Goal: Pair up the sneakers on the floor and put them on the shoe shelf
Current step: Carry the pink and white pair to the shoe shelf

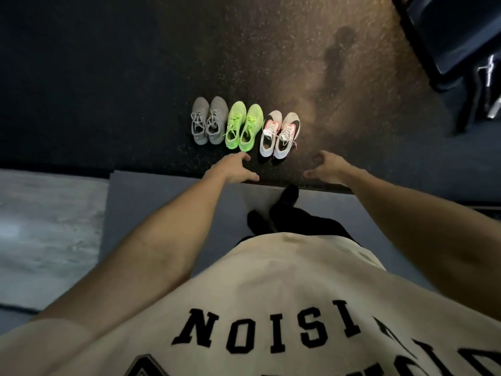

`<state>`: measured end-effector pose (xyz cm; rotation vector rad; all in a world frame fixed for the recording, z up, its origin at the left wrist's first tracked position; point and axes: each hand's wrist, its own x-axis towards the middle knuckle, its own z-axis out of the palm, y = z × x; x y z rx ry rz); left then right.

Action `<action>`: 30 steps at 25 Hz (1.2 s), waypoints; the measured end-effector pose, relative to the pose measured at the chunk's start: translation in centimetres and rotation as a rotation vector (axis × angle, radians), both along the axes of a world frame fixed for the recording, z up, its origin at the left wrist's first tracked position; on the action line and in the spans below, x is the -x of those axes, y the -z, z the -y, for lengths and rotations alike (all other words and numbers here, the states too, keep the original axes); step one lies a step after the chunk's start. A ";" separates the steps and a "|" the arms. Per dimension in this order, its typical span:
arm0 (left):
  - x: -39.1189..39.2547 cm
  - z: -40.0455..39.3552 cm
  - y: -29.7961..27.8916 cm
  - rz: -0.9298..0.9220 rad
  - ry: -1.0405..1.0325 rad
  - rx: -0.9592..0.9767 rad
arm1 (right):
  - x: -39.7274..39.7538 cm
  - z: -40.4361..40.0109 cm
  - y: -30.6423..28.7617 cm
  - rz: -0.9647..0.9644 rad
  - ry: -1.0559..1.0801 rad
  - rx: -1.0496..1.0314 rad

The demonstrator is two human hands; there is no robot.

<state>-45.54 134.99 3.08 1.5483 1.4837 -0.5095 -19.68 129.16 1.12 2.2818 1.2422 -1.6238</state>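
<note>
Three pairs of sneakers stand side by side in a row on the dark speckled floor, toes pointing away from me. The grey pair (209, 120) is on the left, the neon green pair (244, 126) in the middle, the white, pink and black pair (280, 134) on the right. My left hand (233, 169) hovers just below the green pair's heels, fingers apart, holding nothing. My right hand (326, 168) hangs to the right of the white pair's heels, fingers loosely curled and empty. No shoe shelf is visible.
I stand on a grey mat (162, 202) whose edge meets the dark floor just below the shoes. My dark-socked feet (282, 207) are on it. A pale floor strip (40, 226) lies at left. A dark metal-framed piece of furniture (458, 50) stands at the upper right.
</note>
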 end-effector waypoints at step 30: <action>-9.1 -18.3 66.4 -0.130 0.583 -0.293 | 4.2 -18.6 64.2 0.297 -0.236 -0.171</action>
